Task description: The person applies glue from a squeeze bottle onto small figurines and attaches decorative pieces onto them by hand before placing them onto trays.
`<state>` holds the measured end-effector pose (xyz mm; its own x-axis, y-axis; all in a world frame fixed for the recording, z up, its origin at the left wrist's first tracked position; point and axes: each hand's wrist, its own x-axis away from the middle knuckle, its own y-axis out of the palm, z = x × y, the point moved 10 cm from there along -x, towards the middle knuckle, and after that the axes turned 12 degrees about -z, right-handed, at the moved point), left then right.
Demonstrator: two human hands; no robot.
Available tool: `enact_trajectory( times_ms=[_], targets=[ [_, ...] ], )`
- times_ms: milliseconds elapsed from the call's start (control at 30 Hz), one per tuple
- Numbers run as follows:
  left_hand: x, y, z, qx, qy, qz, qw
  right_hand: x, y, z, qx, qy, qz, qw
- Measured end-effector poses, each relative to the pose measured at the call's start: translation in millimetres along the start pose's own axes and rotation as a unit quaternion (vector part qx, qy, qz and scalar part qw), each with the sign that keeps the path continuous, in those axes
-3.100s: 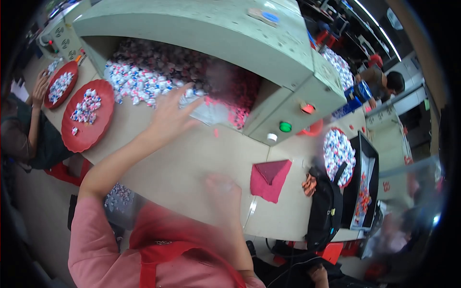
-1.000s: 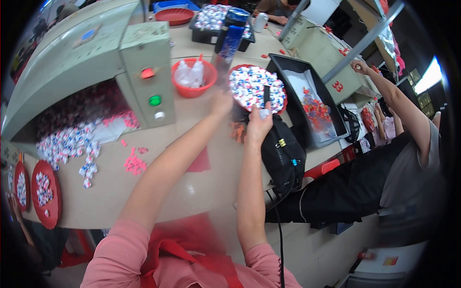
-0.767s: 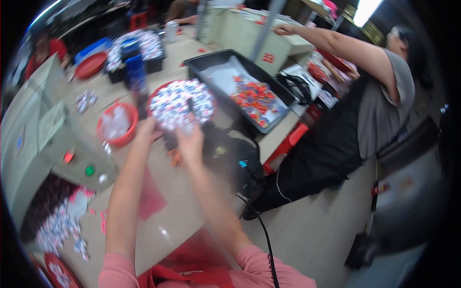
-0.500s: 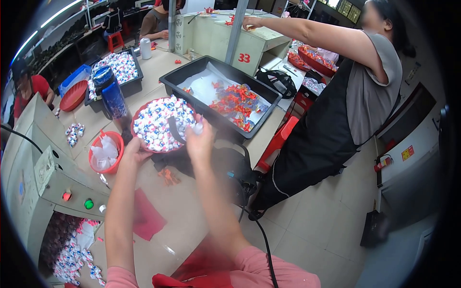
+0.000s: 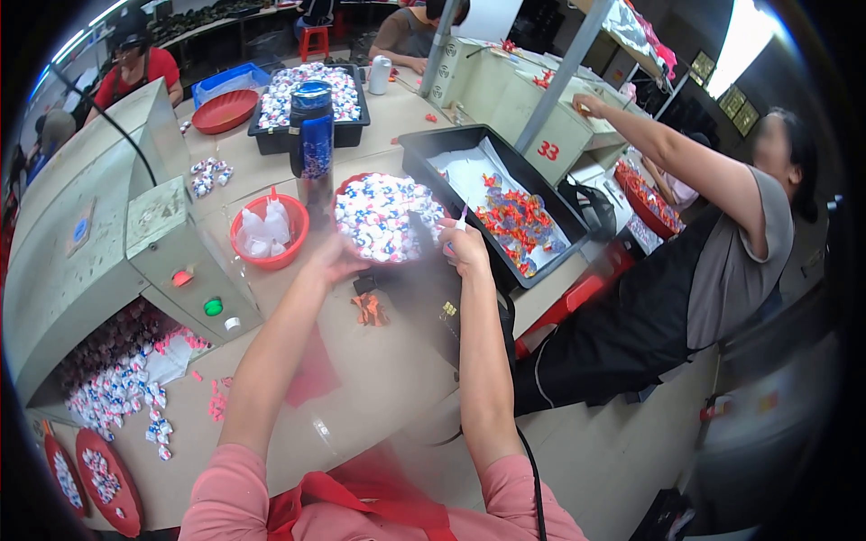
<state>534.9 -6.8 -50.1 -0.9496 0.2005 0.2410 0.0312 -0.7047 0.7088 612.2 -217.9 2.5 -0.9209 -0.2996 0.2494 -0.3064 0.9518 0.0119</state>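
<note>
A round red basket (image 5: 413, 262), heaped with small white, blue and pink pieces (image 5: 383, 212), sits in front of me on the table. My left hand (image 5: 336, 259) grips its near left rim, fingers partly hidden underneath. At the basket's right side my right hand (image 5: 464, 247) is closed around a small squeeze bottle (image 5: 463, 216) whose thin pointed tip sticks up; most of its body is hidden by the fingers. Whether this hand also touches the rim I cannot tell. A dark strap-like shape (image 5: 422, 233) crosses the pieces. Orange scraps (image 5: 370, 309) lie just below the basket.
A red bucket (image 5: 298, 248) with translucent bottles and a blue tumbler (image 5: 316, 144) stand left of the basket. Black trays (image 5: 347, 138) (image 5: 424, 149) lie beyond. A pale machine (image 5: 185, 239) borders the left. A co-worker in a black apron (image 5: 622, 307) stands at right, arm outstretched.
My view has swung right-to-left, so the scene sits further right in the picture. The basket stays between my hands, and the bottle's tip now points up from my right hand.
</note>
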Motion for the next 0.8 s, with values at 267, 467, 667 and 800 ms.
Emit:
enact_trajectory(
  times_ms=[267, 467, 667, 800],
  targets=[
    [53, 62, 38, -0.052, 0.066, -0.054, 0.995, 36, 3, -36, -0.011, -0.105, 0.001, 0.994],
    [86, 93, 47, -0.032, 0.116, -0.095, 0.988, 95, -7, -94, 0.010, -0.228, 0.062, 0.972],
    [150, 98, 18, 0.016, 0.148, -0.094, 0.984, 169, -2, -110, -0.027, -0.243, -0.007, 0.970],
    [230, 102, -12, 0.062, 0.163, -0.101, 0.979, 228, 12, -88, -0.088, -0.254, -0.118, 0.956]
  ],
)
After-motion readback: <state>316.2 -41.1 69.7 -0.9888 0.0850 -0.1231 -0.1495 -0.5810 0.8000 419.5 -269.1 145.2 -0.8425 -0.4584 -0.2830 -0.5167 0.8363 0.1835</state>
